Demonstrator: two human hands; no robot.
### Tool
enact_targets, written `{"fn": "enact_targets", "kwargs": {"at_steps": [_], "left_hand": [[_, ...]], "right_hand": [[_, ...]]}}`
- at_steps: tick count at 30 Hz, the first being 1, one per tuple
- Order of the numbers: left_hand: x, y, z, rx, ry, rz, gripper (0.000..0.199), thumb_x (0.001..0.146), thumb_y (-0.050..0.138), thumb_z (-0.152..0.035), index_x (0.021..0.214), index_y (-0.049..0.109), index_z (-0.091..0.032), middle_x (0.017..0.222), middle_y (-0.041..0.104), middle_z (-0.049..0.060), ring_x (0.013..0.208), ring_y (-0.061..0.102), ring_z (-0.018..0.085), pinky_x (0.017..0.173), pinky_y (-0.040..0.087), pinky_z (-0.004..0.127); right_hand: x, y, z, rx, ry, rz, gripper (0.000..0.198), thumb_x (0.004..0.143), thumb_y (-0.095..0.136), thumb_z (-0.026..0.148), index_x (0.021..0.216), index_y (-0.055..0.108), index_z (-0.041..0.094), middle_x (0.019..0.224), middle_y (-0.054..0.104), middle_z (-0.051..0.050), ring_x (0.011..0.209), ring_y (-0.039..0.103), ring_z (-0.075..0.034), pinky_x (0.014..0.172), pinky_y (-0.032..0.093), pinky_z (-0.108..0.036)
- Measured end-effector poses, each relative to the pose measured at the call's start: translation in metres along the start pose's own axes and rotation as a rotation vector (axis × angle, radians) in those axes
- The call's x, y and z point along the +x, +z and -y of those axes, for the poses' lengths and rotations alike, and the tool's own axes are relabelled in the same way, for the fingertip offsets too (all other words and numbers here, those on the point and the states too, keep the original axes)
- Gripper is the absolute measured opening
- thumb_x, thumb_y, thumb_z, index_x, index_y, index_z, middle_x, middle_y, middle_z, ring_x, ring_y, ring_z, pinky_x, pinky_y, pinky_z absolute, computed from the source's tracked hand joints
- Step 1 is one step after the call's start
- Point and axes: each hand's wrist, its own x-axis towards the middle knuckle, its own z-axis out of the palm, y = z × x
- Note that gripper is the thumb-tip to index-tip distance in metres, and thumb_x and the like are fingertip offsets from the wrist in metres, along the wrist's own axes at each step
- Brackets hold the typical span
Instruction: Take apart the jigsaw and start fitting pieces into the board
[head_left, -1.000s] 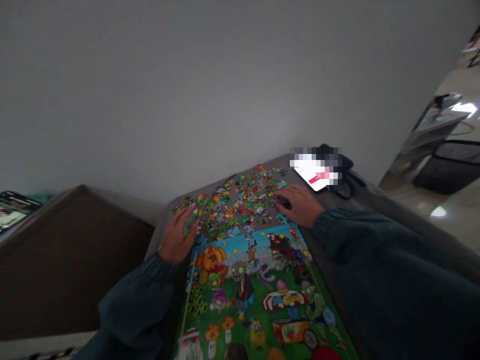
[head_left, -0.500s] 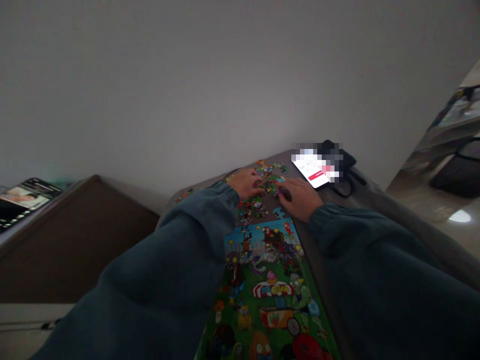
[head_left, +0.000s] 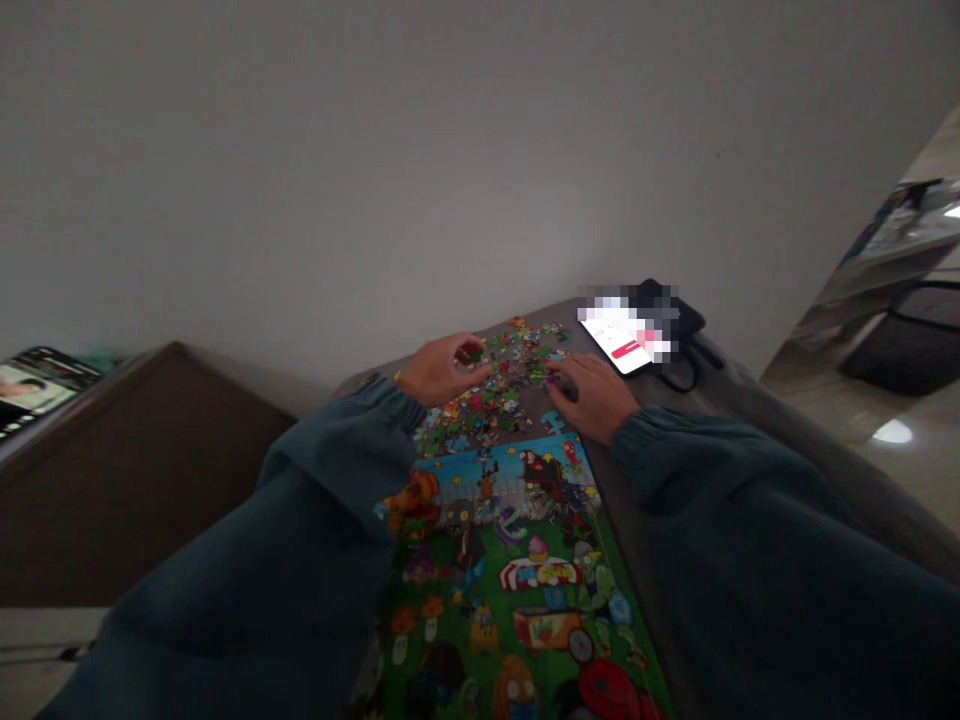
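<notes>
A puzzle picture (head_left: 517, 590) is lying towards the near edge of the counter (head_left: 624, 500), probably to face the person; loose pieces (head_left: 517, 375) are lying scattered towards the far edge, likely for easy viewing. The left hand (head_left: 435, 372) is arching over them, released, its thumb and fingers parting; the right hand (head_left: 596, 395) is bordering them, its grasp remaining unclear. Two hands, one puzzle picture and one phone (head_left: 619, 335), by the far edge, are showing; the pieces are lying too densely for counting.
</notes>
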Motion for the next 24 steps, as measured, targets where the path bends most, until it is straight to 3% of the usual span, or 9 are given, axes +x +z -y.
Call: {"fn": "enact_targets", "kwargs": {"at_steps": [4, 6, 9, 15, 21, 24], "left_hand": [[-0.073, -0.011, -0.001, -0.53, -0.248, -0.018, 0.041, 0.075, 0.074, -0.042, 0.108, 0.066, -0.019, 0.085, 0.069, 0.002, 0.066, 0.061, 0.013, 0.063, 0.051, 0.027], [-0.109, -0.006, -0.008, -0.868, -0.403, -0.086, 0.04, 0.07, 0.08, -0.04, 0.102, 0.067, -0.02, 0.07, 0.062, -0.003, 0.053, 0.053, 0.008, 0.053, 0.047, 0.022], [-0.147, 0.007, -0.022, -1.238, -0.616, -0.102, 0.042, 0.065, 0.087, -0.034, 0.1, 0.069, -0.021, 0.069, 0.06, -0.005, 0.051, 0.052, 0.006, 0.048, 0.044, 0.018], [-0.167, 0.028, -0.025, -1.669, -0.722, -0.046, 0.035, 0.071, 0.084, -0.021, 0.105, 0.075, -0.021, 0.091, 0.072, 0.002, 0.068, 0.063, 0.009, 0.058, 0.052, 0.018], [-0.18, 0.039, -0.012, -1.862, -0.753, 0.224, 0.035, 0.078, 0.077, -0.024, 0.113, 0.074, -0.019, 0.082, 0.074, 0.006, 0.077, 0.069, 0.015, 0.063, 0.054, 0.021], [-0.184, 0.038, -0.011, -1.891, -0.761, 0.256, 0.031, 0.081, 0.074, -0.025, 0.111, 0.074, -0.018, 0.078, 0.072, 0.005, 0.074, 0.068, 0.015, 0.06, 0.052, 0.02]], "right_hand": [[-0.004, -0.005, 0.013, 0.029, -0.089, -0.016, 0.025, 0.092, 0.054, 0.026, 0.114, 0.064, 0.02, 0.113, 0.07, -0.012, 0.108, 0.063, -0.029, 0.095, 0.049, -0.046], [-0.007, -0.007, 0.026, 0.05, -0.157, -0.005, 0.022, 0.093, 0.055, 0.027, 0.112, 0.064, 0.019, 0.111, 0.071, -0.011, 0.106, 0.064, -0.028, 0.096, 0.049, -0.045], [-0.013, -0.012, 0.049, 0.082, -0.249, 0.05, 0.018, 0.094, 0.056, 0.028, 0.108, 0.065, 0.021, 0.107, 0.072, -0.009, 0.102, 0.065, -0.026, 0.092, 0.051, -0.044], [-0.018, -0.026, 0.092, 0.156, -0.369, 0.081, 0.013, 0.094, 0.06, 0.027, 0.106, 0.066, 0.024, 0.105, 0.074, -0.006, 0.099, 0.069, -0.021, 0.088, 0.054, -0.037], [-0.026, -0.026, 0.116, 0.136, -0.466, 0.147, 0.019, 0.093, 0.061, 0.022, 0.111, 0.067, 0.026, 0.106, 0.074, -0.006, 0.094, 0.07, -0.018, 0.081, 0.058, -0.034], [-0.029, -0.023, 0.119, 0.123, -0.524, 0.211, 0.017, 0.094, 0.06, 0.018, 0.107, 0.069, 0.021, 0.106, 0.074, -0.008, 0.093, 0.07, -0.018, 0.079, 0.058, -0.032]]}}
